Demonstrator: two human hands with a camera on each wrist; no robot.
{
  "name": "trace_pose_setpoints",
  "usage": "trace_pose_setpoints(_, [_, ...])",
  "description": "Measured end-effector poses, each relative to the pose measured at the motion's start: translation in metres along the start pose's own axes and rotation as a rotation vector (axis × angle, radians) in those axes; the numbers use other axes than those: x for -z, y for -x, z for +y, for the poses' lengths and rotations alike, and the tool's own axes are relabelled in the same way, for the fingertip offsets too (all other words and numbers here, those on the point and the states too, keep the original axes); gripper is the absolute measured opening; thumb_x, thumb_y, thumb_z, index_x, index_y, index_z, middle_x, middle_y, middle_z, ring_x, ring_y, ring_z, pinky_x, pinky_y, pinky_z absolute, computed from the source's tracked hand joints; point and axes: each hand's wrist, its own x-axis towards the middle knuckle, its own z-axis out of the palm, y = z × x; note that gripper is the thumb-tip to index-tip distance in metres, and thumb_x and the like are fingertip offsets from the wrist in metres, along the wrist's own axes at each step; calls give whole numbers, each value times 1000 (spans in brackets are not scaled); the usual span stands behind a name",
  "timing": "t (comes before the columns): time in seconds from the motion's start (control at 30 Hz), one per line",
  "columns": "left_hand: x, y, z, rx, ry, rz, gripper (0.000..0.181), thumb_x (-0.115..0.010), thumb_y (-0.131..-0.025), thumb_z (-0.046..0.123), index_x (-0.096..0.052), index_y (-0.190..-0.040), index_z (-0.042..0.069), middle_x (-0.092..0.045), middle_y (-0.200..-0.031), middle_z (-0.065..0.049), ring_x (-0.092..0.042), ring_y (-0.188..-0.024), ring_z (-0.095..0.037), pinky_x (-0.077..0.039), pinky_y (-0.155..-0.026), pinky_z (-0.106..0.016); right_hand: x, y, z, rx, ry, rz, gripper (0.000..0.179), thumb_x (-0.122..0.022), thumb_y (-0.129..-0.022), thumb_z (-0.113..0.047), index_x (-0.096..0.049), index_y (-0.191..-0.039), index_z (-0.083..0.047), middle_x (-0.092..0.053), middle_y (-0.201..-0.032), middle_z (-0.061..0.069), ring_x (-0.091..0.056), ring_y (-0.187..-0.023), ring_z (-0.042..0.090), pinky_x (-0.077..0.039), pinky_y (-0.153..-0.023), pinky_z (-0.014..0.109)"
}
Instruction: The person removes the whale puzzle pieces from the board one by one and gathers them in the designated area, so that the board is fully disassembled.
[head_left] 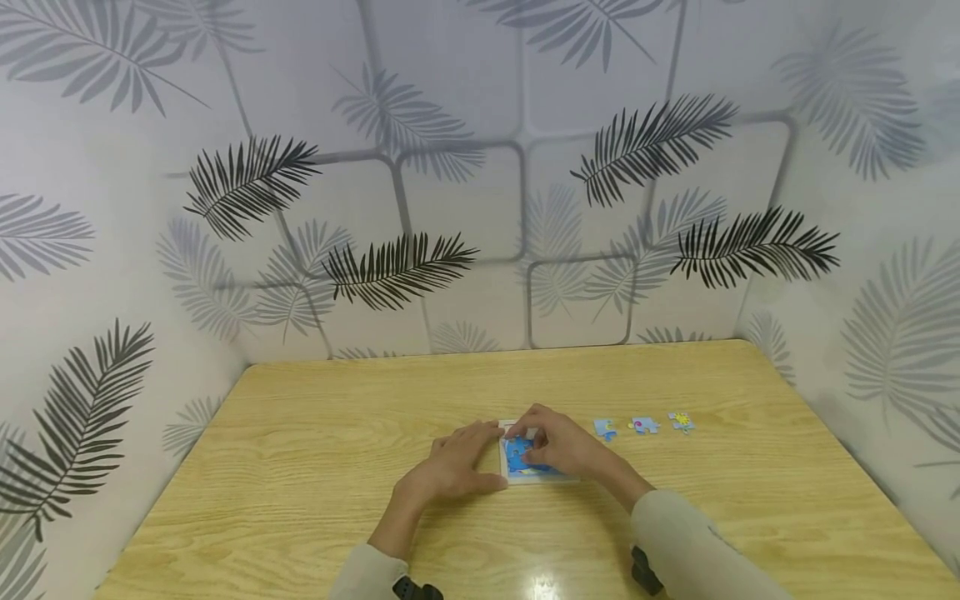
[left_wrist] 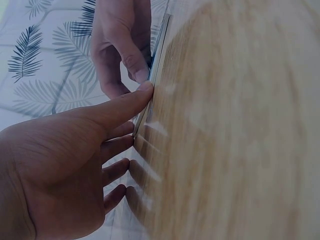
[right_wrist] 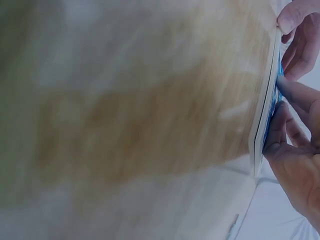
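A small jigsaw board (head_left: 504,457) with a pale frame and blue picture pieces (head_left: 516,455) lies flat on the table. My left hand (head_left: 456,462) rests along its left side, fingers mostly straight, with the thumb touching the near corner. In the left wrist view that thumb (left_wrist: 120,111) meets the board's edge. My right hand (head_left: 558,442) is over the board with bent fingers. Its thumb and fingertips touch the blue surface in the right wrist view, where the board's edge (right_wrist: 263,107) shows. Whether a piece sits between those fingers is hidden.
Right of the board, three loose puzzle pieces lie in a row: one with a yellow curve (head_left: 604,429), one with a pink swirl (head_left: 643,426), one with a yellow sun (head_left: 681,422). The wooden table (head_left: 315,450) ends at a leaf-patterned backdrop (head_left: 457,292).
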Motion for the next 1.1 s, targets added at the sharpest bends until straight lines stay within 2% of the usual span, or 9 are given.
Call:
trace_pose_setpoints(0.27, [-2,-2,-4,12,-11,4,76,-75,-95,40,-42,-158,15,-32,-169,-8,-25,-156,-39,-17,-116,-73,0,0,2,12,-3,34,28,-75,-93,-1,-74,-120,-8,-62,-112,6,-56,-86,15,-50,-75,27])
trace_pose_setpoints(0.43, [-5,-5,-8,17,-29,10,77,-75,-95,43,-42,-159,17,-33,-169,-8,-26,-155,-40,-18,-116,-73,6,1,4,-15,-12,47,30,-75,-95,-6,-72,-124,-12,-62,-114,3,-62,-93,16,-55,-77,32])
trace_pose_setpoints(0.53, [-7,-8,-11,23,-45,15,78,-76,-94,44,-42,-159,18,-34,-168,-7,-27,-155,-39,-20,-117,-72,15,6,4,-17,-21,63,30,-75,-95,-8,-72,-125,-16,-63,-116,2,-62,-90,17,-54,-73,32])
trace_pose_setpoints(0.73, [-6,-7,-10,15,-52,21,79,-76,-93,44,-42,-159,16,-35,-168,-8,-28,-155,-38,-21,-117,-69,40,26,14,14,-2,131,27,-76,-94,-8,-74,-121,-14,-66,-119,8,-53,-71,13,-49,-64,27])
trace_pose_setpoints(0.87, [-3,-4,-4,15,-39,16,78,-75,-94,43,-42,-159,16,-34,-168,-7,-27,-156,-37,-20,-118,-69,56,46,25,-29,9,172,25,-74,-96,-7,-74,-120,-12,-65,-121,10,-41,-57,7,-43,-54,25])
trace_pose_setpoints(0.97, [2,0,1,6,-35,10,78,-75,-94,42,-42,-159,14,-34,-168,-8,-27,-156,-38,-20,-117,-70,64,60,33,-51,58,193,23,-74,-95,-5,-75,-117,-13,-66,-120,9,-33,-52,3,-37,-50,23])
trace_pose_setpoints(1.1, [6,5,9,-7,-29,0,76,-75,-95,39,-43,-158,11,-35,-167,-10,-27,-155,-40,-21,-116,-70,71,75,40,-10,116,188,21,-75,-93,-2,-76,-113,-9,-68,-114,10,-31,-51,1,-35,-48,21])
